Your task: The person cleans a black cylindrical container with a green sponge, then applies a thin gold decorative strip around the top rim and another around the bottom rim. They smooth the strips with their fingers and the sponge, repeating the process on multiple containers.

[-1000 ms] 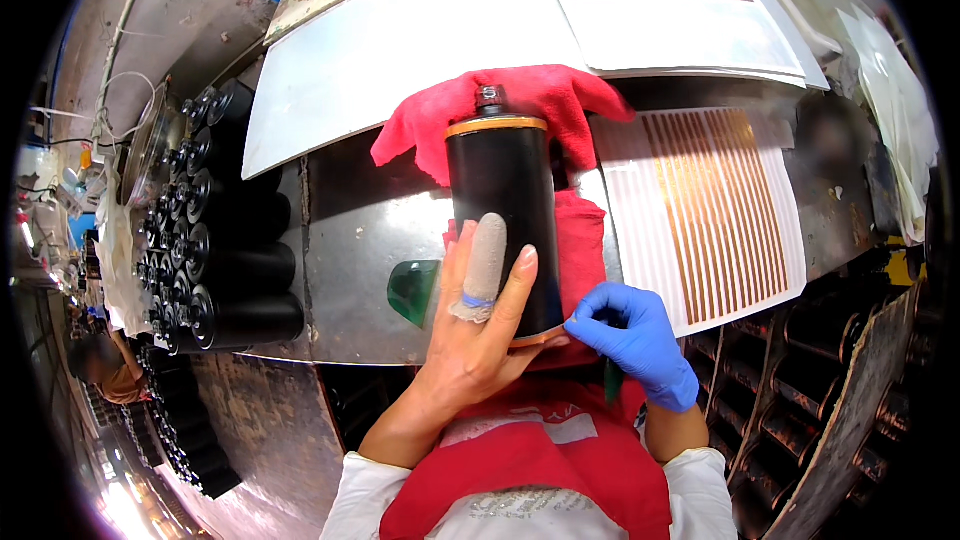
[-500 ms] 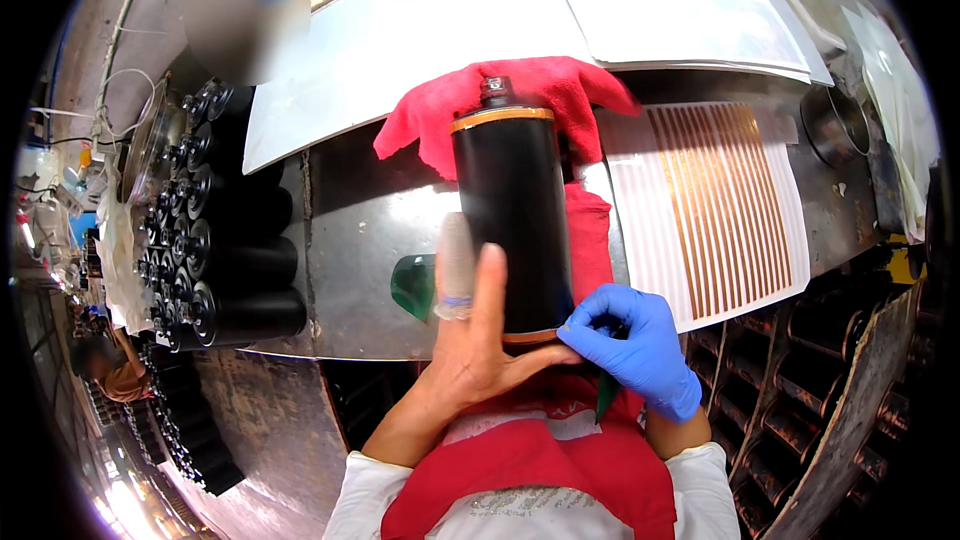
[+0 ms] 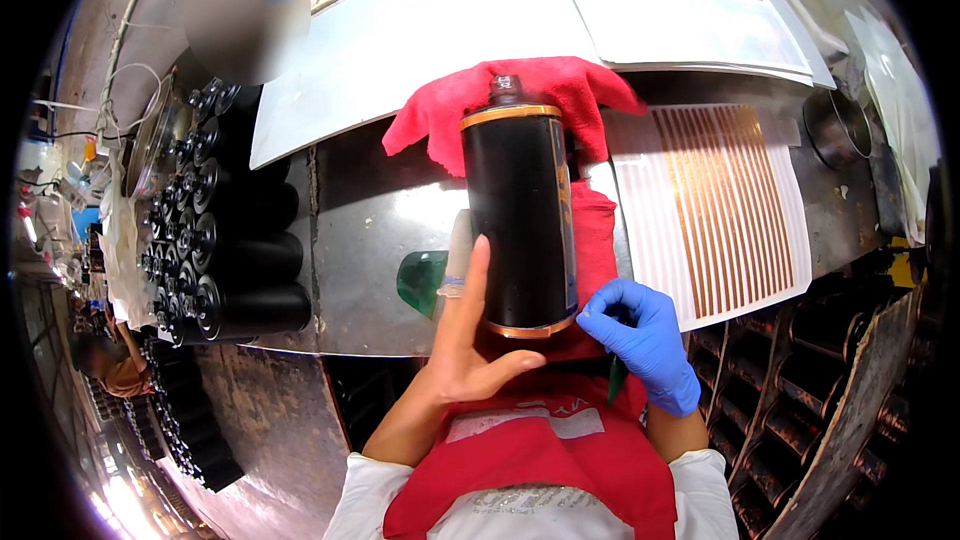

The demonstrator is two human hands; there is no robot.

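A black bottle with a copper-gold band at each end lies with its neck pointing away, on a red cloth. Along its right side a strip of coloured print shows. My bare left hand, with whitish covers on a finger, is open at the bottle's left side, thumb stretched below its near end. My right hand, in a blue glove, is closed just off the bottle's near right corner. A dark green flat piece sticks out beneath its curled fingers. Anything between the fingertips is too small to make out.
A green translucent flat piece lies left of my hand. Several black bottles are stacked at the left. To the right lies a white sheet with copper-gold strips; a metal cup stands beyond. White boards cover the back.
The bottle has turned, bringing its printed strip into view on the right. My left thumb and right fingertips have come away from the band at its near end.
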